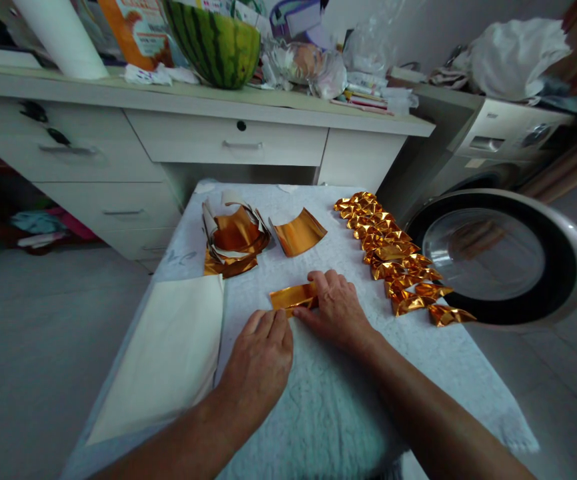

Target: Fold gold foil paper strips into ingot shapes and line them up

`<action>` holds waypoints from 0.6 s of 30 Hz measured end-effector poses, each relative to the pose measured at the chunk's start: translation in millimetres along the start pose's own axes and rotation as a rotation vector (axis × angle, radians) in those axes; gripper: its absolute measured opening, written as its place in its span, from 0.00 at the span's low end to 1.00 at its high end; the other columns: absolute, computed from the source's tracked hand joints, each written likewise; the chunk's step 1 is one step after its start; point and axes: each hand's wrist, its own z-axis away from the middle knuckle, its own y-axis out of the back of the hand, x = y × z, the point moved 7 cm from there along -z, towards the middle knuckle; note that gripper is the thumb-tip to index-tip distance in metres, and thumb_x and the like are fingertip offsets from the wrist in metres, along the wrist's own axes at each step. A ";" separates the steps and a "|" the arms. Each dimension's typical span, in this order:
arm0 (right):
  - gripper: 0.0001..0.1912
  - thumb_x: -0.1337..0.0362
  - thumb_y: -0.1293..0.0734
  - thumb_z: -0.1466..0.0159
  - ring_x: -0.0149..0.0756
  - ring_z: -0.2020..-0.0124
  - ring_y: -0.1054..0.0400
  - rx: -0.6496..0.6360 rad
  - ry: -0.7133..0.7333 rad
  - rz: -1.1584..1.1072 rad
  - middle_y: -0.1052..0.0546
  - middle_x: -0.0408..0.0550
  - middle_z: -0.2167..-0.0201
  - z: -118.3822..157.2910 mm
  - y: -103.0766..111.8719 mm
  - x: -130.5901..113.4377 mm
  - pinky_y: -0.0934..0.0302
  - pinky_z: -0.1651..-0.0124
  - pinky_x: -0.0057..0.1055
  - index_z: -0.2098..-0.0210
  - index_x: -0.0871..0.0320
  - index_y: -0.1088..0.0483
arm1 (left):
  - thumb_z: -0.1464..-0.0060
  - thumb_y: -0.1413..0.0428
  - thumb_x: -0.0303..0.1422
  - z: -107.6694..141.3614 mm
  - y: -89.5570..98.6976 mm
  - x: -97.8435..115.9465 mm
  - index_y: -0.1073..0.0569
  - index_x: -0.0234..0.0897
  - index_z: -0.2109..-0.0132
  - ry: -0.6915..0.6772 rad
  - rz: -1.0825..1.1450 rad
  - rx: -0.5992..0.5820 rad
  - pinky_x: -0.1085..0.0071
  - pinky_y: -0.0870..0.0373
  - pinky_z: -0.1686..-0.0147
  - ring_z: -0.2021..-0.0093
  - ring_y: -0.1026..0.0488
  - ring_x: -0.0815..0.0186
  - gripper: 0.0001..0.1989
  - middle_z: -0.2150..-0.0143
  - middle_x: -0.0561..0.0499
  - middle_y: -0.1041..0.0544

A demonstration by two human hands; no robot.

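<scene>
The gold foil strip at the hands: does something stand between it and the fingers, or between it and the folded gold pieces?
Nothing visible separates the gold foil strip from the left hand or right hand; both touch it. Toward the folded gold pieces, only the right hand stands between.

The left hand (263,350) and right hand (341,310) are bare, with broad, smooth backs and rounded knuckles. The left forearm (188,433) and right forearm (428,400) are uncovered too, smooth and rounded, narrowing toward the wrists, exposed right down to the lower edge of view.
</scene>
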 end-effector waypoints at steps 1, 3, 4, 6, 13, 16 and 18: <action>0.30 0.44 0.33 0.40 0.50 0.54 0.37 0.004 -0.005 0.005 0.31 0.56 0.55 -0.5 1.2 3.4 0.44 0.53 0.43 0.47 0.57 0.36 | 0.46 0.52 0.18 -0.3 -0.4 0.1 0.22 0.27 0.52 0.001 0.000 -0.004 0.59 0.29 0.50 0.54 0.24 0.55 0.19 0.53 0.37 0.21; 0.32 0.43 0.32 0.41 0.51 0.53 0.38 0.000 -0.012 0.016 0.32 0.56 0.53 -1.8 2.6 10.4 0.44 0.52 0.44 0.45 0.55 0.36 | 0.46 0.52 0.18 -0.4 -1.0 0.5 0.22 0.27 0.52 -0.001 -0.004 -0.004 0.60 0.29 0.51 0.54 0.24 0.55 0.18 0.53 0.38 0.21; 0.33 0.44 0.31 0.42 0.52 0.52 0.39 -0.006 -0.020 0.023 0.32 0.56 0.52 -2.4 3.1 14.2 0.45 0.52 0.44 0.44 0.54 0.36 | 0.46 0.52 0.18 -0.3 -0.9 0.8 0.22 0.27 0.53 -0.003 -0.008 0.001 0.60 0.29 0.51 0.54 0.23 0.55 0.18 0.52 0.38 0.21; 0.36 0.44 0.30 0.44 0.53 0.51 0.39 -0.023 -0.033 0.031 0.33 0.57 0.50 -3.7 3.8 21.4 0.45 0.52 0.45 0.42 0.54 0.37 | 0.46 0.52 0.18 0.1 -0.1 1.0 0.22 0.27 0.53 -0.006 -0.014 0.013 0.59 0.29 0.50 0.53 0.24 0.55 0.18 0.52 0.37 0.21; 0.38 0.50 0.28 0.44 0.54 0.47 0.41 -0.099 -0.071 -0.015 0.35 0.57 0.44 -8.5 7.4 39.6 0.46 0.48 0.47 0.38 0.53 0.41 | 0.46 0.52 0.17 1.8 -0.1 -0.4 0.22 0.26 0.53 0.016 0.004 0.011 0.59 0.30 0.49 0.54 0.24 0.55 0.18 0.52 0.37 0.21; 0.38 0.53 0.29 0.43 0.54 0.46 0.41 -0.133 -0.074 -0.039 0.35 0.57 0.44 -10.2 8.2 43.5 0.46 0.46 0.48 0.37 0.52 0.42 | 0.46 0.52 0.17 3.3 -1.6 -0.9 0.22 0.27 0.53 0.027 0.007 0.023 0.59 0.30 0.49 0.54 0.23 0.55 0.18 0.53 0.37 0.21; 0.37 0.55 0.29 0.42 0.54 0.45 0.41 -0.148 -0.072 -0.049 0.35 0.57 0.43 -10.7 9.2 44.8 0.46 0.45 0.48 0.36 0.52 0.43 | 0.46 0.52 0.17 4.2 -2.5 -0.6 0.22 0.27 0.53 0.025 0.001 0.028 0.58 0.30 0.49 0.54 0.23 0.55 0.18 0.52 0.38 0.21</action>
